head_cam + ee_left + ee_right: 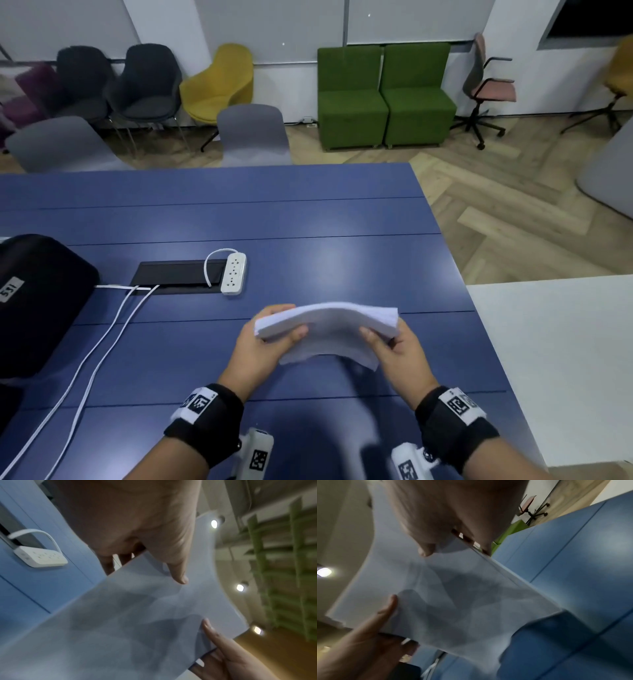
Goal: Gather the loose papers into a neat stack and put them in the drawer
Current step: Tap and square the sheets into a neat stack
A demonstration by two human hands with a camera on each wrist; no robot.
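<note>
A stack of white papers (pixel 329 325) is held in the air above the blue table (pixel 239 222), bowed upward in the middle. My left hand (pixel 270 339) grips its left end, thumb on top and fingers underneath. My right hand (pixel 394 346) grips the right end the same way. In the left wrist view the papers (pixel 137 615) fill the middle, with my left thumb (pixel 178 574) pressed on them. In the right wrist view the papers (pixel 453 595) curve under my right thumb (pixel 426 550). No drawer is in view.
A white power strip (pixel 234 273) lies beside a black cable hatch (pixel 178 275), with white cables (pixel 102 335) running to the near left. A black case (pixel 37 301) sits at the left. A white surface (pixel 561 359) adjoins the table's right. Chairs (pixel 253 133) stand beyond.
</note>
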